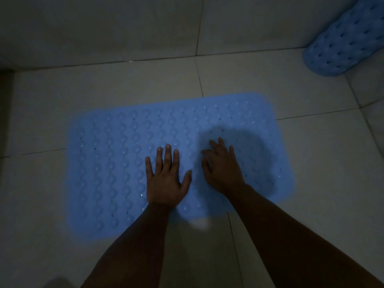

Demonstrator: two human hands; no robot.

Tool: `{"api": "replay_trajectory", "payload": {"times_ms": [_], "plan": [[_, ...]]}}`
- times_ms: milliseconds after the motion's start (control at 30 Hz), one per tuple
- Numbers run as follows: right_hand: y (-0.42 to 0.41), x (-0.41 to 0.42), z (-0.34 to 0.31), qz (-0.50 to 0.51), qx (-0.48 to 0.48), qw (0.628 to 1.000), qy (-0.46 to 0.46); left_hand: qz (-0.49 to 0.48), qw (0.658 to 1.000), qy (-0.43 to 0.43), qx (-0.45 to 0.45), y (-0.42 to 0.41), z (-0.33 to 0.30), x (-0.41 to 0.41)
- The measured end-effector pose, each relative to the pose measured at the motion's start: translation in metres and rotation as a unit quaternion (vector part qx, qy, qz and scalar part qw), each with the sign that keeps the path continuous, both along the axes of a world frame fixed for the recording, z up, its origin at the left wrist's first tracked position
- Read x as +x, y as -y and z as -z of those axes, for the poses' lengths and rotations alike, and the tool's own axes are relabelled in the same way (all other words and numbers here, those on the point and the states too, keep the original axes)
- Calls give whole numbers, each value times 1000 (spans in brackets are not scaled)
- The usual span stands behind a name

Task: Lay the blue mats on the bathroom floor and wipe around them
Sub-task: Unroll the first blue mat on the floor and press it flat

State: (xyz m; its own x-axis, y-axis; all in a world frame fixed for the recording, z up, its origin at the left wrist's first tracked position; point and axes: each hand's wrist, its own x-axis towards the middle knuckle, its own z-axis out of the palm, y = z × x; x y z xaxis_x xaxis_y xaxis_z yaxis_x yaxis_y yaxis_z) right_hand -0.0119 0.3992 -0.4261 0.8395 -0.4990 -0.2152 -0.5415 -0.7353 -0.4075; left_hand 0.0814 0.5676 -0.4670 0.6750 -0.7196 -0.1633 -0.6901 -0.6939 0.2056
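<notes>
nearest the camera, two bare forearms reach forward over the pale tiled floor (301, 163) and onto the flat blue mat (116, 163), which lies spread out on the tiles with its long side running left to right. the mat is covered in rows of rounded bumps and small holes, and its near edge passes under both forearms.

the left hand (165, 181) lies palm down on the mat, just left of the mat's middle; its grip is fully open, fingers straight and spread, thumb out to the side, holding nothing. the right hand (223, 169) rests on the mat just right of the middle, near the left hand but apart from it; its fingers are a little bent with the tips on the mat surface, and it has hold of nothing. a dark shadow falls on the mat beyond the right hand.

beyond the mat's far edge, bare tiles run to the base of the wall (104, 28). well apart from the flat mat, to its far right, a rolled blue mat (345, 42) with the same bumps and holes leans in the corner.
</notes>
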Motion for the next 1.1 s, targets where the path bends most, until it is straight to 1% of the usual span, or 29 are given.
{"api": "replay_trajectory", "payload": {"times_ms": [100,133,167,233,267,333,400,500,600,767,1100], "plan": [[4,5,-19,-6,29,996,-84,-18,996,-74,49,19,-31,10],[4,6,-20,-16,27,995,-95,-16,994,-81,64,28,-45,17],[2,7,-20,-26,20,995,-92,-17,995,-70,67,35,-59,24],[-8,8,-18,-41,-3,997,-69,-21,999,-25,41,37,-74,37],[-13,8,-14,-50,-12,997,-64,-22,999,-22,36,34,-76,41],[-25,7,-4,-71,-34,994,-71,-14,999,-16,48,20,-70,40],[-33,7,7,-74,-54,993,-72,0,999,8,50,6,-58,35],[-39,5,25,-79,-79,992,-66,6,999,33,10,-4,-44,28],[-42,0,35,-71,-100,992,-39,12,999,44,-13,-6,-31,22],[-42,-3,43,-64,-114,991,20,13,998,52,-41,1,-26,24],[-41,-4,47,-64,-110,991,38,1,998,43,-45,2,-24,31]]}}
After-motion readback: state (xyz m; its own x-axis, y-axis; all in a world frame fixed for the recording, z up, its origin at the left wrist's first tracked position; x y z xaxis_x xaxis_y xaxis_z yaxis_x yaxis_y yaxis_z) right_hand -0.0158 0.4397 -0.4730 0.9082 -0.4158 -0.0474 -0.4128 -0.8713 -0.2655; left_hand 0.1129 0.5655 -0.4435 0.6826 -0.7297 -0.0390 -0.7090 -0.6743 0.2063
